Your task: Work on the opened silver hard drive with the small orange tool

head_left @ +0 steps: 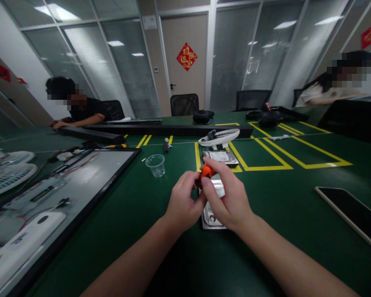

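Since the orange object point(207, 170) was small, it seemed to call for fingertips rather than a full grip, and it was held up in front of the person, above the far part of a metal hard drive point(209, 220). The right hand point(231, 194) pinched it between thumb and forefinger, parted only by its width, while the left hand point(184, 200) curled in from the other side, its fingers drawn together at the object's darker end, the exact contact partly hidden. Sharing the grip this way probably kept it steady. The drive lay flat on the green counter point(120, 206) directly below, perhaps to be within easy reach; the hands covered part of it. Just beyond, a second drive point(221, 156) with a pale label lay by yellow tape point(266, 168), whose outlines likely marked places for things, and a white fan guard point(222, 138) sat tilted behind that. To the left a clear cup point(155, 166) stood upright, near enough to suit small parts, though its contents could not be told. Farther left lay a large framed panel point(92, 165) bearing a white case point(27, 235); a phone point(355, 210) lay well apart on the right, seemingly set aside.
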`<action>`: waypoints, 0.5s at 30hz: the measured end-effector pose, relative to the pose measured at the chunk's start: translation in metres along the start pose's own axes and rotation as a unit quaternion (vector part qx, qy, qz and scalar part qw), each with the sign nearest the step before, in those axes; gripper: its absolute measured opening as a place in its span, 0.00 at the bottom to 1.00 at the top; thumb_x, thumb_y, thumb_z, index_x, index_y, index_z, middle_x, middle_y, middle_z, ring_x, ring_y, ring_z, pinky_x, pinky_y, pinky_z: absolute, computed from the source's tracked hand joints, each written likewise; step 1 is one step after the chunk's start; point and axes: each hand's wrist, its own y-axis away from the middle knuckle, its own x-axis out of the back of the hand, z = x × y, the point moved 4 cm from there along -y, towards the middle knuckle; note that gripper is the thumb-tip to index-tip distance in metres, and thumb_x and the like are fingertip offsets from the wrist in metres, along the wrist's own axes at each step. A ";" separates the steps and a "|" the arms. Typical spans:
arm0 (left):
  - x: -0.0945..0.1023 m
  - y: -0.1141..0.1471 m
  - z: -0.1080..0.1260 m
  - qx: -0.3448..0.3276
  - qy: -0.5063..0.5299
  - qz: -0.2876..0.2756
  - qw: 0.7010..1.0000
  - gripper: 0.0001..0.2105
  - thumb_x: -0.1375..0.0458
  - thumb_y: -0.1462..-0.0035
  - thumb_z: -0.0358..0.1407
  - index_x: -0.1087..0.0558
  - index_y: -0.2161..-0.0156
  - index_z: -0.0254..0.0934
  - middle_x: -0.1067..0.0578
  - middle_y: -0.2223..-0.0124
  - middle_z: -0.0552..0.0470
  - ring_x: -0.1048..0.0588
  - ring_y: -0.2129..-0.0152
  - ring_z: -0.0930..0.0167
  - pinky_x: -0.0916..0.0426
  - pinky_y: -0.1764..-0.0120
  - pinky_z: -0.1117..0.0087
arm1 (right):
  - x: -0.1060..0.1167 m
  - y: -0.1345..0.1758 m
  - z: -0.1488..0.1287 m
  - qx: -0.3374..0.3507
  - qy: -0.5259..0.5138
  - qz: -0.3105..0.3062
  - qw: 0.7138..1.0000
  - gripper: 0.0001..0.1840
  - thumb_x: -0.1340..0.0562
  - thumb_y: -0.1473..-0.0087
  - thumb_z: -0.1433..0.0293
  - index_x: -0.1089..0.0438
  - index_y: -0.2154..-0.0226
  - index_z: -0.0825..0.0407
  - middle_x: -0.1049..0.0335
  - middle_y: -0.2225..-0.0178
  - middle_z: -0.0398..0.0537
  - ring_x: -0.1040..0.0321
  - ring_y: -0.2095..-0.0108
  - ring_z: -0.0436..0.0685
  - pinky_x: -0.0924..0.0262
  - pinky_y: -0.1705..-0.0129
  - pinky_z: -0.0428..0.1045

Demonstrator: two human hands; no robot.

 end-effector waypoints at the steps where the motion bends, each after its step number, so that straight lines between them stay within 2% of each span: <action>1: 0.000 0.000 0.001 -0.002 -0.001 -0.002 1.000 0.04 0.43 0.35 0.30 0.31 0.57 0.39 0.28 0.63 0.52 0.30 0.68 0.70 0.35 0.63 0.68 | 0.000 0.000 0.000 0.001 -0.003 -0.005 1.000 0.23 0.42 0.33 0.72 0.38 0.37 0.48 0.25 0.49 0.53 0.26 0.48 0.60 0.28 0.47 0.57; 4: 0.000 0.001 0.001 -0.005 -0.009 0.007 1.000 0.03 0.43 0.35 0.30 0.32 0.58 0.39 0.29 0.64 0.53 0.31 0.68 0.70 0.36 0.64 0.68 | -0.001 0.000 -0.001 0.005 -0.004 -0.009 1.000 0.23 0.43 0.33 0.72 0.38 0.37 0.48 0.24 0.49 0.52 0.25 0.48 0.59 0.28 0.47 0.56; 9: 0.002 0.003 -0.002 0.004 -0.013 0.027 1.000 0.10 0.39 0.41 0.29 0.31 0.54 0.39 0.27 0.62 0.52 0.29 0.67 0.69 0.34 0.63 0.68 | 0.000 -0.001 0.000 0.005 0.011 0.010 1.000 0.18 0.39 0.35 0.70 0.34 0.43 0.50 0.25 0.52 0.53 0.25 0.51 0.59 0.28 0.49 0.55; 12: 0.001 0.002 -0.001 0.010 -0.007 0.014 1.000 0.08 0.40 0.40 0.28 0.31 0.56 0.39 0.26 0.61 0.51 0.28 0.66 0.68 0.34 0.62 0.67 | 0.000 -0.001 0.001 -0.002 0.017 0.020 1.000 0.17 0.37 0.35 0.69 0.34 0.45 0.51 0.25 0.55 0.53 0.25 0.54 0.59 0.27 0.52 0.55; 15: 0.001 0.000 0.002 0.000 -0.001 0.004 1.000 0.05 0.42 0.38 0.29 0.31 0.57 0.39 0.27 0.62 0.51 0.29 0.66 0.68 0.34 0.62 0.67 | 0.000 0.000 0.000 -0.001 0.008 0.012 1.000 0.19 0.39 0.34 0.70 0.35 0.42 0.51 0.25 0.52 0.53 0.25 0.52 0.59 0.28 0.50 0.55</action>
